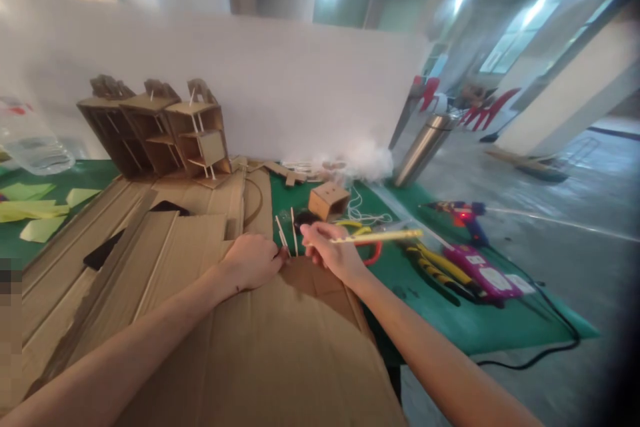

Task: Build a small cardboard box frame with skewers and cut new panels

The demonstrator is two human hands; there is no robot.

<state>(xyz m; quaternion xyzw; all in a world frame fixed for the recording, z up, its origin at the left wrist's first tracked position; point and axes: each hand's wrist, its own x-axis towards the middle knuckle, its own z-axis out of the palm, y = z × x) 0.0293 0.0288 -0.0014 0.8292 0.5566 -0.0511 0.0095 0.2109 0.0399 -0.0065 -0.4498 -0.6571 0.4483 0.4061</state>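
My right hand (333, 250) is closed around a yellow pencil (387, 237), whose far end points right over the green cloth. Just left of it, my left hand (255, 260) rests at the edge of a cardboard sheet (280, 347) with its fingers bent together. Its fingertips meet the lower ends of thin white sticks (283, 235), which lean upward. Another thin stick (294, 232) stands between the two hands. A small cardboard box (329, 201) sits just beyond my right hand, beside a dark object (306, 219) that I cannot make out.
A cardboard shelf model (165, 133) stands at the back left. To the right lie yellow-black pliers (440, 263), a purple device (487, 273) and a hot glue gun (463, 213). A steel flask (425, 150) stands behind. At far left are a water bottle (35, 143) and yellow paper pieces (43, 210).
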